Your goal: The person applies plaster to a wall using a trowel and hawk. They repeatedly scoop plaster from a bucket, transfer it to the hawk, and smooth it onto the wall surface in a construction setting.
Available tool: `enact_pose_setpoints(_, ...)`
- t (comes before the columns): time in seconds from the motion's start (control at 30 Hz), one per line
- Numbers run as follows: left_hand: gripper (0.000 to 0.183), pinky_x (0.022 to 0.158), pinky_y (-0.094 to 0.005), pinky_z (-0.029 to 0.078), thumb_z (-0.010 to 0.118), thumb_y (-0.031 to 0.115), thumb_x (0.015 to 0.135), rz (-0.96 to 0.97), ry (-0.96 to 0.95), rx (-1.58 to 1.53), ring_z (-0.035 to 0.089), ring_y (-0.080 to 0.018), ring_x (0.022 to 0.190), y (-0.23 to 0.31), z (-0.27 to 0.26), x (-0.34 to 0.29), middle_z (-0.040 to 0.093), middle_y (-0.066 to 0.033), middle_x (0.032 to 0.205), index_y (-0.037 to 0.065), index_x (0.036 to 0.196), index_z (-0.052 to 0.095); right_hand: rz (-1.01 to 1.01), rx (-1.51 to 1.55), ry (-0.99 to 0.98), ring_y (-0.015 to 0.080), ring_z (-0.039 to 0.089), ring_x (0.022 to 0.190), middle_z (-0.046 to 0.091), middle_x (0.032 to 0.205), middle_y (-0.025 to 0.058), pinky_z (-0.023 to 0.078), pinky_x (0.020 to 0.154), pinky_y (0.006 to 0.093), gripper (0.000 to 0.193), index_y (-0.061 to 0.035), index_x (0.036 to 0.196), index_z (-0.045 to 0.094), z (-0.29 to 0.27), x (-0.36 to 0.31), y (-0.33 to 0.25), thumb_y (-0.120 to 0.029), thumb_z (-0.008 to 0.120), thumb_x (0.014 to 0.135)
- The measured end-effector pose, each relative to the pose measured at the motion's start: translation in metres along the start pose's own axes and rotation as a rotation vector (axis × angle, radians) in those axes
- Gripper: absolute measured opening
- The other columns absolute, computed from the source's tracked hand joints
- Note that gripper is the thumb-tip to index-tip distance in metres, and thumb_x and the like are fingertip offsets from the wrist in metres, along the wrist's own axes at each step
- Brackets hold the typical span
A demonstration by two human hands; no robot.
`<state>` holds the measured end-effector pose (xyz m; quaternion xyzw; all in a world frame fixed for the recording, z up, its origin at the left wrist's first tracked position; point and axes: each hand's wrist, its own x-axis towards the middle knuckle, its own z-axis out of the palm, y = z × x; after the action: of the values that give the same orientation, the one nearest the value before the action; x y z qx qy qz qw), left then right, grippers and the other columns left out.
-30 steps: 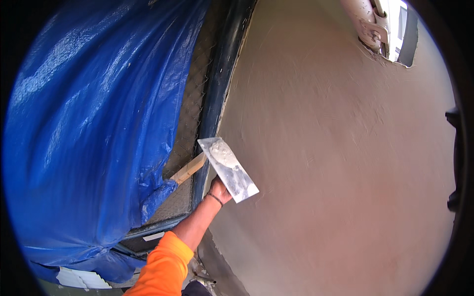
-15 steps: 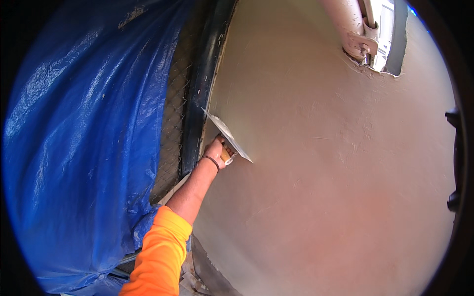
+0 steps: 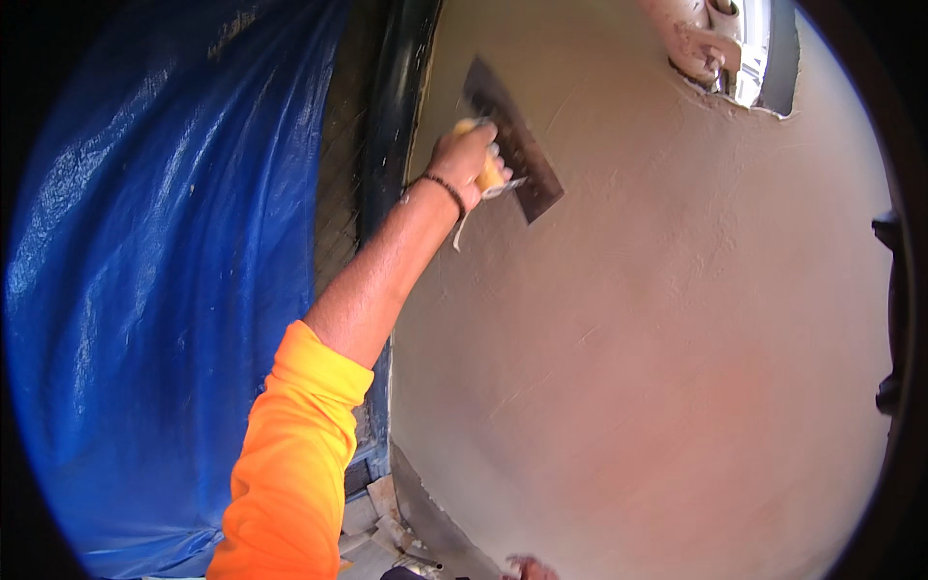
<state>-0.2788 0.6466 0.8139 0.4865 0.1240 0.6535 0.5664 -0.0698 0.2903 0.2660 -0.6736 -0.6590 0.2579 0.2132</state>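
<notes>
My left hand, on the arm with a rolled-up orange sleeve, is closed round the yellowish handle of a plastering trowel. The trowel's long, dark metal blade slants from upper left to lower right, close against the smooth grey-brown plastered wall. Whether the whole blade touches the wall, I cannot tell. A dark beaded bracelet circles the wrist, and a pale strip dangles beside it. At the bottom edge, my right hand shows only in small part, blurred, low before the wall; its fingers cannot be read.
A blue tarpaulin hangs along the left, beside a dark upright frame bordering the plaster. A pale pipe passes through an opening at the upper right. Scraps and debris lie at the wall's foot.
My left hand has carried the trowel up and to the right, away from the dark frame. The blade has turned its broad face into view. My right hand has appeared at the bottom edge.
</notes>
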Motion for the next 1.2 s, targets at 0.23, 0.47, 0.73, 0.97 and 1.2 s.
enact_pose_setpoints(0.23, 0.032, 0.095, -0.0385, 0.048, 0.071, 0.025, 0.096, 0.209, 0.153, -0.153, 0.056, -0.0186, 0.099, -0.03, -0.019, -0.087, 0.055, -0.0046, 0.104, 0.01, 0.12, 0.055, -0.561, -0.228, 0.602, 0.0444, 0.056, 0.121, 0.058, 0.131, 0.0241, 0.05, 0.1, 0.0514, 0.055, -0.0062, 0.136, 0.057, -0.165, 0.079, -0.177, -0.018, 0.075, 0.085)
enact_pose_setpoints(0.47, 0.037, 0.086, -0.04, 0.053, 0.062, 0.049, 0.1, -0.227, 0.402, -0.321, 0.059, -0.0206, 0.092, -0.165, -0.105, -0.17, 0.055, -0.0038, 0.098, 0.014, 0.109, 0.052, -1.0, -0.352, 0.593, 0.0485, 0.051, 0.127, 0.051, 0.137, 0.0282, 0.046, 0.108, 0.0493, 0.052, 0.0061, 0.138, 0.049, -0.2, 0.15, -0.274, 0.001, 0.061, 0.088)
enact_pose_setpoints(0.73, 0.023, 0.095, -0.0408, 0.052, 0.057, 0.039, 0.105, -0.376, 0.374, -0.432, 0.061, -0.0204, 0.103, -0.203, -0.146, -0.242, 0.062, -0.0041, 0.104, 0.017, 0.111, 0.056, -0.703, -0.475, 0.312, 0.0477, 0.051, 0.129, 0.05, 0.138, 0.032, 0.047, 0.107, 0.0491, 0.05, 0.0087, 0.141, 0.042, -0.138, 0.2, -0.251, -0.007, 0.051, 0.094)
enact_pose_setpoints(0.97, 0.026, 0.101, -0.0337, 0.047, 0.057, 0.031, 0.106, -0.286, 0.285, -0.03, 0.056, -0.0115, 0.112, -0.203, -0.163, -0.239, 0.057, -0.0003, 0.12, 0.012, 0.122, 0.052, -0.607, -0.403, 0.126, 0.0418, 0.067, 0.095, 0.064, 0.113, 0.0258, 0.056, 0.079, 0.0504, 0.051, 0.0076, 0.134, 0.046, -0.132, 0.245, -0.259, -0.013, 0.061, 0.09)
enact_pose_setpoints(1.2, 0.037, 0.098, -0.0386, 0.05, 0.062, 0.035, 0.101, -0.175, 0.01, 1.029, 0.064, -0.0251, 0.112, -0.115, -0.252, -0.159, 0.067, -0.0149, 0.12, 0.005, 0.122, 0.063, -0.738, -0.301, 0.434, 0.0395, 0.068, 0.075, 0.068, 0.085, 0.0214, 0.056, 0.066, 0.0468, 0.044, 0.0051, 0.122, 0.053, -0.136, 0.258, -0.266, -0.017, 0.07, 0.087)
